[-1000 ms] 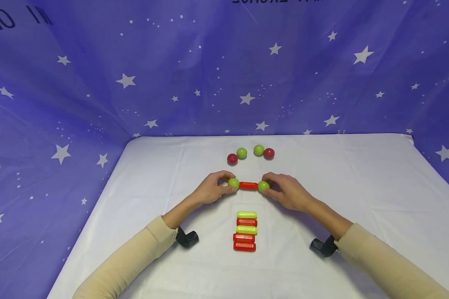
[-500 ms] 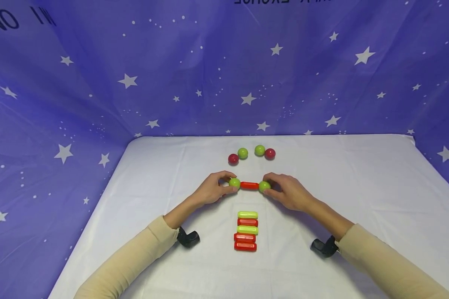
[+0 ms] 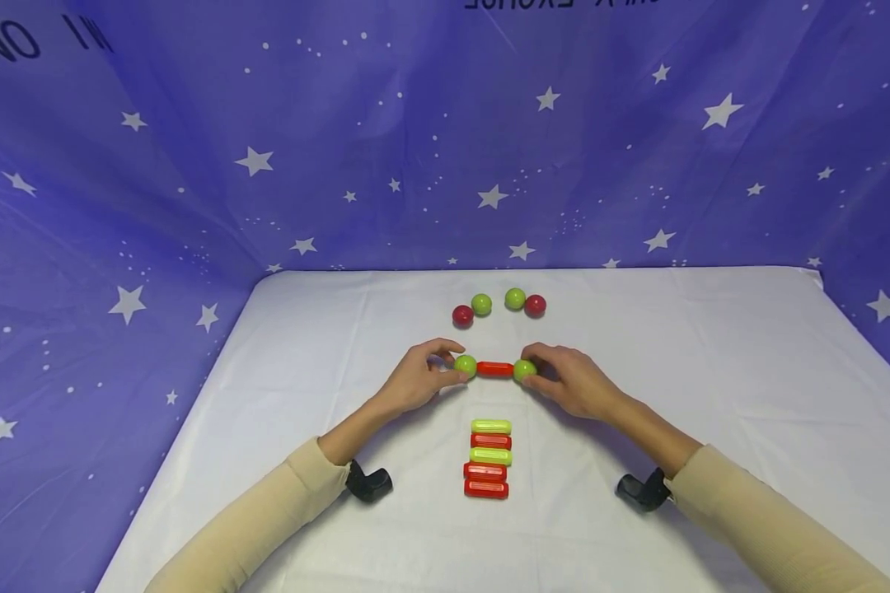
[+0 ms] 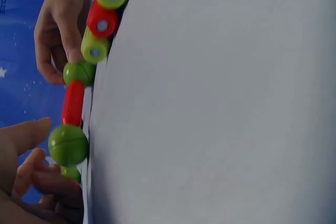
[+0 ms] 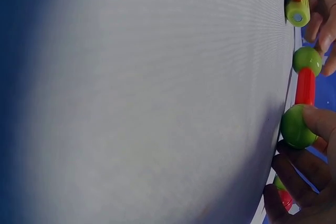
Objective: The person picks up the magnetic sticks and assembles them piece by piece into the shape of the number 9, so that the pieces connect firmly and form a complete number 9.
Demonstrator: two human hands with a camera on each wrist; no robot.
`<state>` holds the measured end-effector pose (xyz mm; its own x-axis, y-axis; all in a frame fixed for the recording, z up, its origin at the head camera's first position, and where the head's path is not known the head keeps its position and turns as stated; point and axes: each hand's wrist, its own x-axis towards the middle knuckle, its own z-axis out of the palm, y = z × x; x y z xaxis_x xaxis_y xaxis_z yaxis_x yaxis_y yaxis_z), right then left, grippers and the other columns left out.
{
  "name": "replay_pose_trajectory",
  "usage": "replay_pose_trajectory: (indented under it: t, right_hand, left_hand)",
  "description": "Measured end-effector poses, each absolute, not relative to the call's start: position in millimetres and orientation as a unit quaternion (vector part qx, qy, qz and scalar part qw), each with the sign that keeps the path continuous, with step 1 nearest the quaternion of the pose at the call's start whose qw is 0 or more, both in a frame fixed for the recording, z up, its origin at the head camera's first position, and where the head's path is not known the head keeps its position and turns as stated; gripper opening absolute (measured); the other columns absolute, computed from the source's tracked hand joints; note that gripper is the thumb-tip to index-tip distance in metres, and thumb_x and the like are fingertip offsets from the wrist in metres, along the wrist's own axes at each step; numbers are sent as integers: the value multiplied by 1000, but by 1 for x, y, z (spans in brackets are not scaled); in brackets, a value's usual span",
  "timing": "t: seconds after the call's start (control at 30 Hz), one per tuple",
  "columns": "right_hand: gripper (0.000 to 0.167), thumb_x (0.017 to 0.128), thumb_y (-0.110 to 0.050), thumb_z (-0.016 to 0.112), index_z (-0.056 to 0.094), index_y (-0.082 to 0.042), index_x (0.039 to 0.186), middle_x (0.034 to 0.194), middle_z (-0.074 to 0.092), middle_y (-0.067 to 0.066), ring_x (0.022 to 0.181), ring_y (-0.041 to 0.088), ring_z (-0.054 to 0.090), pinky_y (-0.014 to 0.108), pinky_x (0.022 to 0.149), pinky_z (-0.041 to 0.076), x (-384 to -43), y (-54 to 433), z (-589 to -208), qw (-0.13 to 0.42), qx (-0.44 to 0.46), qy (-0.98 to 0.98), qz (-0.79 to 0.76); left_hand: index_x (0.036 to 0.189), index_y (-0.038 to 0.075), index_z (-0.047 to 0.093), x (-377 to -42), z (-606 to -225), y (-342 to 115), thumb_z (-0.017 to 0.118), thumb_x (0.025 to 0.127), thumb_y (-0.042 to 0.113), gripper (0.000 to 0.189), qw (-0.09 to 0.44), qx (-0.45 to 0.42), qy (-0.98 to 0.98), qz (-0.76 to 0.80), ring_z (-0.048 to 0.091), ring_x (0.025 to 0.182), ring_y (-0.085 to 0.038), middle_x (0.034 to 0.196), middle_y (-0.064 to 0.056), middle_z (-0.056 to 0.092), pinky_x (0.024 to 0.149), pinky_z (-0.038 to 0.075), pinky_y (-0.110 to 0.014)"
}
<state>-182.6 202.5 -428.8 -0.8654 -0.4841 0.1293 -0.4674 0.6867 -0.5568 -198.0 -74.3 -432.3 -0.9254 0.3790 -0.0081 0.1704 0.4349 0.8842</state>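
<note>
Curtain [image 3: 386,148]: I have it purple with white stars, rising behind the desk [image 3: 675,346] and past both the left hand [image 3: 423,380] and the right hand [image 3: 580,384].
Desk: white cloth, spread below and around the two hands.
Sleeves [image 3: 771,511]: beige, one behind each hand.
Left hand: loosely spread around the left ball [image 3: 466,363]; on my left wrist view a digit tip stands apart from it, and I cannot tell whether any other touches.
Right hand: narrow, pinching the right ball [image 3: 522,368] between thumb and fingers.
Black mounts [image 3: 641,492]: one at each cuff, behind its hand.
Rod row [image 3: 491,455]: five lying side by side, nearer me than the hands and between the forearms; from the far end I count yellow-green, red, yellow-green, red, red.
Red rod [image 3: 494,369]: on the desk between the hands, lying crosswise, a ball at each end.
Left ball: green, within the left hand's reach, touching the rod.
Right ball: green, held in the right hand, at the rod's other end.
Far balls [image 3: 481,304]: two pairs beyond the hands, each one red, one green, with the greens innermost.
</note>
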Motion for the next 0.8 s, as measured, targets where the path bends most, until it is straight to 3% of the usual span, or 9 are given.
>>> replay_pose_trajectory:
  t: [0.27, 0.53, 0.63, 0.8]
  right_hand:
    - [29, 90, -16, 73, 63, -11, 117, 103, 66, -3, 94, 19, 59, 46, 90, 48, -183, 202, -430, 13, -261, 918, -299]
    - [29, 90, -17, 74, 63, -11, 116, 102, 66, -3, 93, 19, 59, 46, 90, 48, -183, 202, -430, 9, -264, 917, -299]
    - [29, 90, -16, 74, 63, -11, 116, 103, 66, -2, 94, 19, 60, 46, 90, 48, -183, 202, -431, 6, -265, 917, -298]
    - [28, 90, -16, 73, 63, -11, 116, 102, 66, -2, 94, 20, 60, 47, 90, 48, -183, 203, -431, 5, -263, 918, -296]
  left_hand:
    - [113, 5, 69, -172, -428, -67, 75, 88, 14, 27, 115, 203, 825, 515, 39, 55, -11, 103, -8, 62, 50, 34, -22]
    - [108, 7, 70, -161, -431, -58, 71, 89, 10, 19, 173, 259, 827, 468, 52, 65, -13, 94, 5, 67, 60, 44, -25]
    - [108, 7, 70, -161, -433, -57, 72, 89, 10, 20, 186, 266, 825, 462, 55, 76, -12, 93, 5, 69, 66, 44, -26]
    - [110, 6, 69, -161, -434, -57, 72, 90, 11, 21, 211, 264, 815, 471, 60, 73, -11, 94, 1, 71, 62, 47, -25]
